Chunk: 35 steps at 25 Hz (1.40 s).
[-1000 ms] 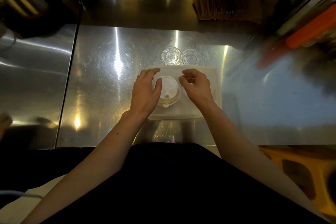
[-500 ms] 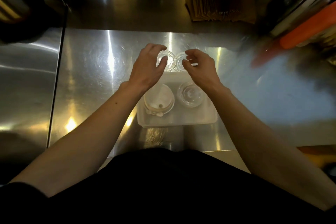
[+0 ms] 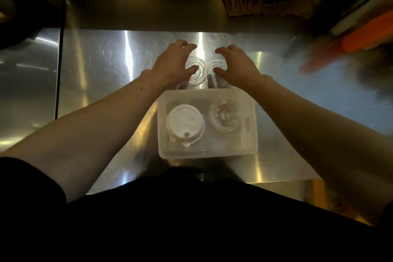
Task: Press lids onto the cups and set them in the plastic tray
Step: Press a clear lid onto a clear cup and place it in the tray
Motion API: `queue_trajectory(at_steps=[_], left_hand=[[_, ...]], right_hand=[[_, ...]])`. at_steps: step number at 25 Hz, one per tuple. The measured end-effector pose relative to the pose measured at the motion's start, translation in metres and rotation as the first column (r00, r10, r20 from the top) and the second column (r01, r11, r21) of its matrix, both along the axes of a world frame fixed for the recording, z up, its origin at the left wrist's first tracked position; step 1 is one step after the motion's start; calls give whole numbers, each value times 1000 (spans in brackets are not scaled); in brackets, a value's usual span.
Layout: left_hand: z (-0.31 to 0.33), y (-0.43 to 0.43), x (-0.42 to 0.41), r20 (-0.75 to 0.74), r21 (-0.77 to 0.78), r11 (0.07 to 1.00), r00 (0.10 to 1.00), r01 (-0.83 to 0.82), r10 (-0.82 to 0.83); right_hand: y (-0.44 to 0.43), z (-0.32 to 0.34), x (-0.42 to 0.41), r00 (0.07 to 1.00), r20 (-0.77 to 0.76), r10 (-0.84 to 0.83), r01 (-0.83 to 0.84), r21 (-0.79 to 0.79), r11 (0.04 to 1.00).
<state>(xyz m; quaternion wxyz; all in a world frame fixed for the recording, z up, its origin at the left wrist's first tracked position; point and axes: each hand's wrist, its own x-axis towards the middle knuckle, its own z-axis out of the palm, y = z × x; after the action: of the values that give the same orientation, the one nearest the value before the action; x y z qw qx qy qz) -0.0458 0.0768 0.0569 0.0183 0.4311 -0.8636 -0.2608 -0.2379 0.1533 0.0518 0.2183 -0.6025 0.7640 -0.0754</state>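
Two clear cups stand side by side on the steel desk (image 3: 110, 74) just beyond the plastic tray (image 3: 254, 134). The left hand (image 3: 173, 64) curls around the left clear cup (image 3: 196, 73), fingers spread at its rim; the right hand (image 3: 236, 65) does likewise at the right clear cup (image 3: 212, 66); whether either actually grips, I cannot tell. Inside the tray sit a white-lidded cup (image 3: 184, 125) and, beside it, a clear-lidded cup (image 3: 224, 116).
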Motion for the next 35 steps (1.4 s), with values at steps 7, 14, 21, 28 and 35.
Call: queue_trajectory(at_steps=[7,14,21,28,35], left_hand=[[-29,-13,-9,84,121,993,996,-8,-3],[-49,-12,-8,103,140,989,994,-56,41],[-52,-11,-7,15,215,968,992,-125,125],[-53,-13,-8,-17,302,928,973,-216,232],[-51,-17,-9,-36,371,905,970,-210,240]], right_hand=[[-16,-26,-9,997,-52,64,-57,136,989],[-15,-37,-12,999,-36,25,-19,159,987],[-16,-43,-15,993,-11,-117,117,184,976],[-22,-45,-12,960,68,-272,256,185,949],[-32,-37,-1,939,168,-299,271,170,947]])
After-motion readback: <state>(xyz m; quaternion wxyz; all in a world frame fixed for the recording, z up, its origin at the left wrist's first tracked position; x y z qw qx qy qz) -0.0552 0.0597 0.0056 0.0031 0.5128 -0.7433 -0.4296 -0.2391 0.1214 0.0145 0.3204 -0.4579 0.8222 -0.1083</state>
